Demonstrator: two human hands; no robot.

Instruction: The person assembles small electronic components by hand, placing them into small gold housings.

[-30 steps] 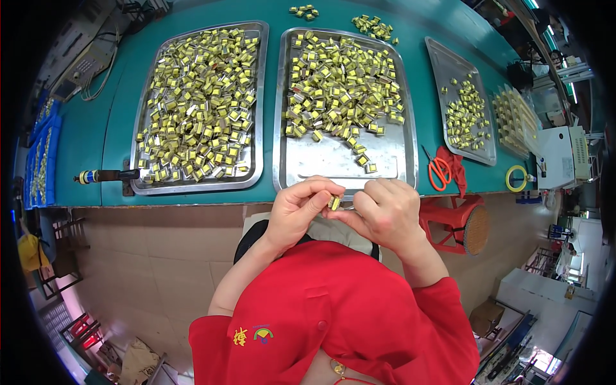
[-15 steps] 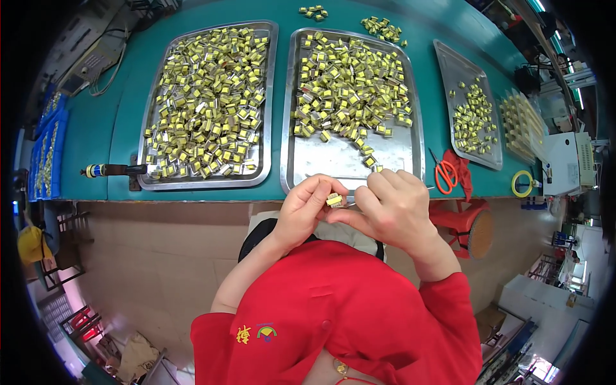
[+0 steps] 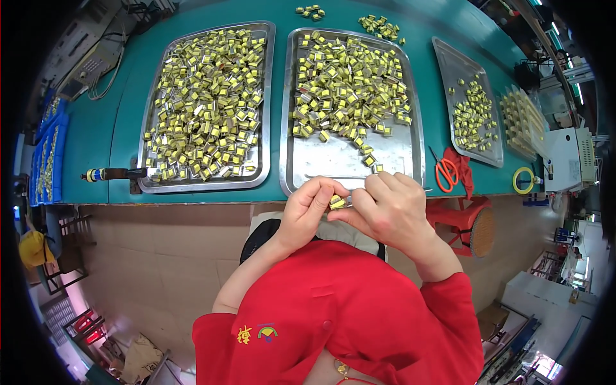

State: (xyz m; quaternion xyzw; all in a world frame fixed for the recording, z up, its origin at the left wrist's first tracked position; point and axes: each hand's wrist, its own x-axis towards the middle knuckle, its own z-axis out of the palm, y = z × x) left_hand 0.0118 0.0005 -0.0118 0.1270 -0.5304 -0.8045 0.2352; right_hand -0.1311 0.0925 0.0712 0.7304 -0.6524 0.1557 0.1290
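Workshop; green tabletop (image 3: 128, 115) carried metal trays of yellow parts, middle tray (image 3: 321, 163) just beyond the hands. Yellow component (image 3: 337, 202) was held up in front of the tabletop's near edge, between both hands. Left hand (image 3: 305, 215): fingers pinched on the component, which sat right at their tips. Right hand (image 3: 393, 208): fingers curled around what looked like a slim metal tool (image 3: 428, 190), mostly hidden; grey metal showed at the component's right side. Component's long axis seemed roughly left-right, right end slightly up; partly covered, exact heading couldn't be told. Any marking on it was too small to read. Red shirt (image 3: 372, 308) carried a yellow written character and multicolour arc emblem (image 3: 267, 332).
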